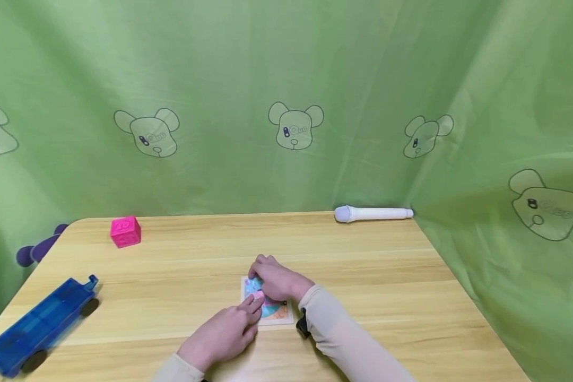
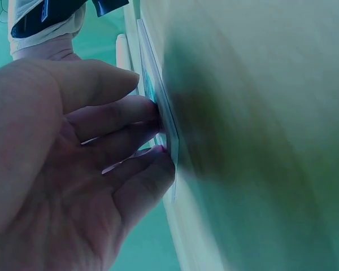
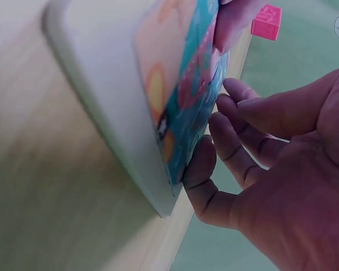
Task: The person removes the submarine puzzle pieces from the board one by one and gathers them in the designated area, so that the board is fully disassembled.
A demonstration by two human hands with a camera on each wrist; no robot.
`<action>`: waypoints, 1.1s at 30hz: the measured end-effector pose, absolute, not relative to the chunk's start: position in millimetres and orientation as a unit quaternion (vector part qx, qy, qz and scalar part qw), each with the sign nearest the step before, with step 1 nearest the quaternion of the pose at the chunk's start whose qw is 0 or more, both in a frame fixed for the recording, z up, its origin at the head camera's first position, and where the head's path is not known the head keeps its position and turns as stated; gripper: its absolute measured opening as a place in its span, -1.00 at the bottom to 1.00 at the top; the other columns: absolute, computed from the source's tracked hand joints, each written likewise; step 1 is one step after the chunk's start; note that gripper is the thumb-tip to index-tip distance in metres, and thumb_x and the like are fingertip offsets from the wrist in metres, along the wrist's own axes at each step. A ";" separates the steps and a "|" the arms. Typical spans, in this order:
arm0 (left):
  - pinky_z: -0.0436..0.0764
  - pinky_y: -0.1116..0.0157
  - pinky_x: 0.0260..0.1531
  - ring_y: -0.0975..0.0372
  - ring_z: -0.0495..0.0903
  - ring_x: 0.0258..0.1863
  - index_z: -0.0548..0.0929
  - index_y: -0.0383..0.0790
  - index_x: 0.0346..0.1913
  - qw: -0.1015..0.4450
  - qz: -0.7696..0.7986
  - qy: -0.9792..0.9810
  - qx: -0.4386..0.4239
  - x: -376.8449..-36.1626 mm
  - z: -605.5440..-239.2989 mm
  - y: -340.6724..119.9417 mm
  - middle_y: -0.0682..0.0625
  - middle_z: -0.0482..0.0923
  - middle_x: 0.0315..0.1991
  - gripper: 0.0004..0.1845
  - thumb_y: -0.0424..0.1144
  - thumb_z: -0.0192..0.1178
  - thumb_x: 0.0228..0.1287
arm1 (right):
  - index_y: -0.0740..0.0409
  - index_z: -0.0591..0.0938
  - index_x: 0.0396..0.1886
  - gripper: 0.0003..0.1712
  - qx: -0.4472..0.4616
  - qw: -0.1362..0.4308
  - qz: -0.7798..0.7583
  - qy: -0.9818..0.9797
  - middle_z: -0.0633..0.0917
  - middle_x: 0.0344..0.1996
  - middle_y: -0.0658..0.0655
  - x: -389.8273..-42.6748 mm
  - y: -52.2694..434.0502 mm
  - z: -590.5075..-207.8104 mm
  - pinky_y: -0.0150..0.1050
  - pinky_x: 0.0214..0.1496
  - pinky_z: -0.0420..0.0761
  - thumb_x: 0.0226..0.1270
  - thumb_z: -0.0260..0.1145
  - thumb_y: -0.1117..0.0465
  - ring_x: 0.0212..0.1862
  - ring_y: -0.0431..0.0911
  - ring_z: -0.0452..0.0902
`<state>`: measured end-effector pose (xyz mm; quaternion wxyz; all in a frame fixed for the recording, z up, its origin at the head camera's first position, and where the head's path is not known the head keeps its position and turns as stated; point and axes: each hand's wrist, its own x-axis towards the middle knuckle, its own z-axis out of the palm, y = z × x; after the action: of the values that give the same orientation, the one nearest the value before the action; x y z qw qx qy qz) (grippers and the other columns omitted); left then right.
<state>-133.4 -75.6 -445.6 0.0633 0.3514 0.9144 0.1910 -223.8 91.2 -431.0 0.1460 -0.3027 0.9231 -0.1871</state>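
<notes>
A small square picture board [image 1: 280, 315] with a teal and orange image lies flat at the middle of the wooden table [image 1: 363, 276]. My left hand [image 1: 234, 323] reaches in from below, its straight fingers touching the board's near left part. In the left wrist view the left hand [image 2: 101, 164] has its fingertips [image 2: 152, 110] against the board [image 2: 158, 101]. My right hand [image 1: 273, 278] rests over the board's far side with bent fingers. The right wrist view shows the right hand [image 3: 260, 152] with its fingertips [image 3: 202, 158] on the picture board [image 3: 164, 96], palm apart from it.
A pink cube [image 1: 125, 232] stands at the back left, also seen as the pink cube [image 3: 266, 21]. A blue wheeled toy trailer [image 1: 38, 323] lies at the left front edge. A white cylinder [image 1: 372, 214] lies along the back edge. A purple object [image 1: 38, 249] sits beyond the left edge. Green cloth surrounds the table.
</notes>
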 end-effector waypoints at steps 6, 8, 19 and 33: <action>0.35 0.03 0.29 -0.01 0.27 0.38 0.51 -0.41 0.26 0.063 0.192 0.914 0.352 -134.3 -444.0 -75.0 -0.12 0.26 0.41 -0.58 -0.26 0.09 0.44 | 0.16 0.59 0.01 -0.63 -0.293 0.149 -0.201 0.923 0.47 -0.07 -0.02 -224.3 91.7 -430.6 -0.24 0.20 0.46 0.23 0.14 0.48 0.01 -0.12 0.35; 0.35 0.03 0.29 0.00 0.26 0.38 0.51 -0.41 0.26 0.062 0.190 0.915 0.351 -134.4 -443.8 -75.0 -0.11 0.26 0.41 -0.58 -0.27 0.09 0.44 | 0.17 0.59 0.01 -0.64 -0.289 0.150 -0.211 0.922 0.48 -0.07 -0.01 -224.6 92.0 -430.8 -0.22 0.22 0.46 0.25 0.13 0.48 0.02 -0.11 0.37; 0.35 0.03 0.29 -0.02 0.26 0.39 0.51 -0.43 0.25 0.062 0.190 0.914 0.354 -133.2 -444.2 -76.6 -0.16 0.28 0.41 -0.58 -0.28 0.11 0.43 | 0.18 0.62 0.10 -0.71 -0.294 0.142 -0.216 0.920 0.52 -0.13 0.00 -226.7 91.0 -433.6 -0.24 0.11 0.50 0.46 0.15 0.32 -0.06 -0.14 0.39; 0.30 0.04 0.32 0.01 0.21 0.41 0.47 -0.42 0.29 0.081 0.188 0.916 0.346 -133.3 -443.1 -77.3 -0.15 0.22 0.43 -0.56 -0.25 0.05 0.47 | 0.06 0.58 -0.15 -0.93 -0.288 0.133 -0.249 0.915 0.46 -0.24 -0.06 -229.3 91.7 -437.5 -0.30 -0.04 0.50 0.42 0.24 0.28 -0.16 -0.17 0.39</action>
<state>-133.3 -77.3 -443.1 0.0806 0.3463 0.9156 0.1878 -229.3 91.7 -437.5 0.1334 -0.2884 0.9148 -0.2494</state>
